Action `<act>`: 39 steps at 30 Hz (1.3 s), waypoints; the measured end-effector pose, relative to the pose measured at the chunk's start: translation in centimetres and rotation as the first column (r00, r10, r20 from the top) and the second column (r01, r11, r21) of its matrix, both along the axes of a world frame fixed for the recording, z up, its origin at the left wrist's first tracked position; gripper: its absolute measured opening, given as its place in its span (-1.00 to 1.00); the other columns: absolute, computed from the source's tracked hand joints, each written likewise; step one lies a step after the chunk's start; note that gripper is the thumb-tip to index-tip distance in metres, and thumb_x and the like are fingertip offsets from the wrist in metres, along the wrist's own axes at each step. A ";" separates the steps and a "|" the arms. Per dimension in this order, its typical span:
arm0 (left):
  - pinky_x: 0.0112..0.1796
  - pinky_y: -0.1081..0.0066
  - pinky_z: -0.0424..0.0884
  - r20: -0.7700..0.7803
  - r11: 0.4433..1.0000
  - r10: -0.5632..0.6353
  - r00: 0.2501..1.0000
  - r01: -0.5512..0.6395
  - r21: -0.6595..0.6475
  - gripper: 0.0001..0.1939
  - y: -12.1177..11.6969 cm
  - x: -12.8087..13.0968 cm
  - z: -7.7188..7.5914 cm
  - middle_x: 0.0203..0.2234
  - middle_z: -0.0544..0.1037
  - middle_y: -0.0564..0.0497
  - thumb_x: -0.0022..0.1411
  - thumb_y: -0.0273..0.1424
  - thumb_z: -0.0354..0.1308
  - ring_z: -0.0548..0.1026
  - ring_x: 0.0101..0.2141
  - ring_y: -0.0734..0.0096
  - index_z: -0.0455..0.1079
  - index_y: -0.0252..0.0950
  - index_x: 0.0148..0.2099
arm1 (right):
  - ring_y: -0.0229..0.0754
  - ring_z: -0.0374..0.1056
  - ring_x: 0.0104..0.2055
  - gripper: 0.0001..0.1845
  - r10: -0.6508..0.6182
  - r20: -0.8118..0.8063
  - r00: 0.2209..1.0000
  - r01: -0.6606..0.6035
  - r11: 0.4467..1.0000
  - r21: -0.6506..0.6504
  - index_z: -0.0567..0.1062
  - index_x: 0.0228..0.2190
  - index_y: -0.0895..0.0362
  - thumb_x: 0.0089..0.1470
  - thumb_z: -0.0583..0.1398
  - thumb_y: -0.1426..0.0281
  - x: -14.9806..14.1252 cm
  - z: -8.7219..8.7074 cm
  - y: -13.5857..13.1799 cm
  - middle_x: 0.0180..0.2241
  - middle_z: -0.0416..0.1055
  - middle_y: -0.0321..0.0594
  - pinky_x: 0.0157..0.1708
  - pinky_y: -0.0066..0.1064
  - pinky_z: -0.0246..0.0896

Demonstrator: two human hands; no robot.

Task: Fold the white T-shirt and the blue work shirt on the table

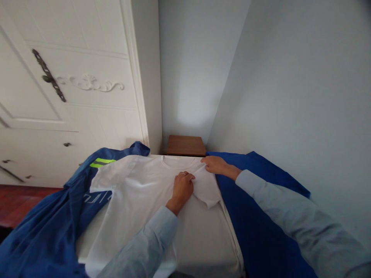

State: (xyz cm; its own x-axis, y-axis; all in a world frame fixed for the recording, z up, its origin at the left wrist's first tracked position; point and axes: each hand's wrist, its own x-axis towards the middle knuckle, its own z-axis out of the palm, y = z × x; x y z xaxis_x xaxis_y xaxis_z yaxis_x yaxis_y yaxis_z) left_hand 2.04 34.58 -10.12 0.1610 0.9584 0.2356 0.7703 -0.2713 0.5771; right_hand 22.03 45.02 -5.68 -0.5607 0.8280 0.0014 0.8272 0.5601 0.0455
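Observation:
A white T-shirt [145, 208] lies spread out with its collar at the far end. Its right-side sleeve [207, 189] is turned inward over the body, while the left-side sleeve [111, 173] lies stretched outward. My left hand [182, 189], a ring on one finger, is closed on the shirt fabric just below the collar, beside the folded sleeve. At the far right shoulder of the shirt, my right hand [217, 165] pinches the edge of the cloth. Both arms wear light blue sleeves.
A dark blue garment with a yellow-green stripe [102, 162] hangs at the left. Bright blue cloth [255, 216] lies at the right. Beyond the shirt stand a small brown wooden top [186, 145], a white wardrobe [87, 104] and grey walls [295, 92]. Reddish floor [26, 204] shows at left.

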 end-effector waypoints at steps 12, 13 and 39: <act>-0.05 0.15 0.29 -0.150 0.997 -0.025 0.988 0.035 0.065 -0.75 -0.3 0.5 0.2 -0.13 0.58 -0.12 0.34 -0.42 0.02 0.43 -0.04 0.12 0.54 -0.22 -0.16 | -0.03 0.38 -0.01 -0.66 0.133 0.022 0.991 -0.134 0.990 0.049 0.56 -0.13 0.18 0.11 0.09 0.57 -0.4 0.4 -2.6 -0.09 0.49 0.00 0.04 -0.26 0.23; -0.05 0.14 0.29 -0.155 0.997 -0.026 0.988 0.037 0.067 -0.76 -0.3 0.6 0.2 -0.12 0.58 -0.12 0.34 -0.41 0.02 0.43 -0.04 0.12 0.54 -0.22 -0.17 | -0.02 0.39 -0.02 -0.68 0.172 0.027 0.985 -0.172 0.985 0.022 0.56 -0.14 0.18 0.11 0.11 0.55 -0.5 0.0 -2.9 -0.10 0.50 -0.01 0.03 -0.26 0.24; 0.30 -0.13 -0.02 -0.263 0.959 -0.282 0.923 0.268 -0.088 0.12 -1.9 -0.8 -0.4 0.37 0.11 -0.39 -0.01 0.36 0.10 0.02 0.38 -0.16 0.18 -0.34 0.36 | -0.04 0.33 0.04 -0.63 0.015 -0.263 0.965 0.033 0.983 0.179 0.54 -0.07 0.25 0.16 0.05 0.61 0.2 -5.7 -3.6 -0.05 0.49 0.00 0.16 -0.20 0.22</act>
